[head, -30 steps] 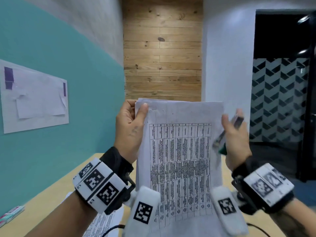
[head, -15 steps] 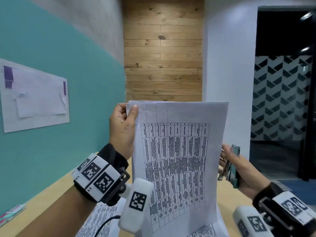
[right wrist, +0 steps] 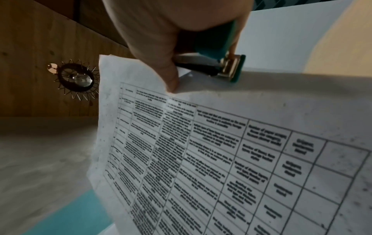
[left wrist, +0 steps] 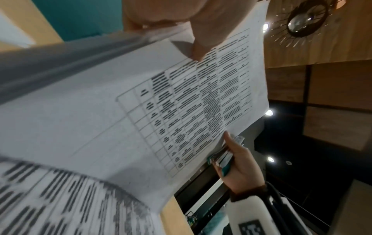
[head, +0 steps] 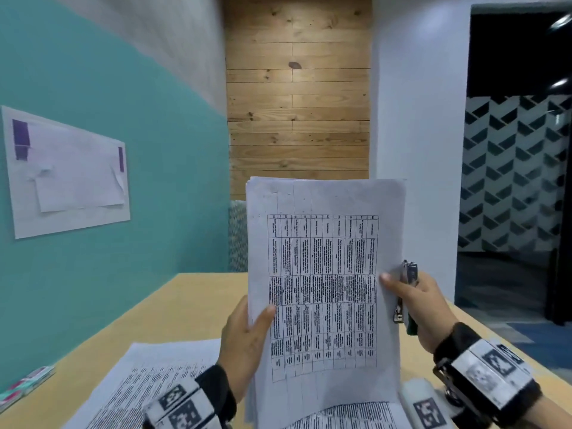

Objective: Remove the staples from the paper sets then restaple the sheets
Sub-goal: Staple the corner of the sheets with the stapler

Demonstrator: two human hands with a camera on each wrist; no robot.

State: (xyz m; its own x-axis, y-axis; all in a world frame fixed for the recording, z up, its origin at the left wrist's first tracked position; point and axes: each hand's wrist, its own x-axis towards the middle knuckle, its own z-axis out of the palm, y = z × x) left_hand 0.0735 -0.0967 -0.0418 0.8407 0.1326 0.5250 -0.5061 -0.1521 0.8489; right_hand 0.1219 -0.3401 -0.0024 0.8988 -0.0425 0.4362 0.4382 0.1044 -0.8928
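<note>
I hold a set of printed sheets (head: 325,274) upright above the table, a table grid on its front page (left wrist: 181,103) (right wrist: 221,159). My left hand (head: 244,342) grips its left edge low down, thumb on the front (left wrist: 199,47). My right hand (head: 414,301) pinches the right edge with its thumb (right wrist: 167,71) while the same hand keeps a small teal and metal stapler (head: 407,292) (left wrist: 223,157) (right wrist: 217,63) in its fingers, behind the paper's edge.
More printed sheets (head: 148,382) lie flat on the tan wooden table (head: 192,305) below my left wrist. A small pink and teal packet (head: 24,385) lies at the table's far left edge. A teal wall runs along the left.
My left hand slid from the top left corner down to the lower left edge. My right hand, still with the stapler, came back to pinch the right edge. The sheets sank lower.
</note>
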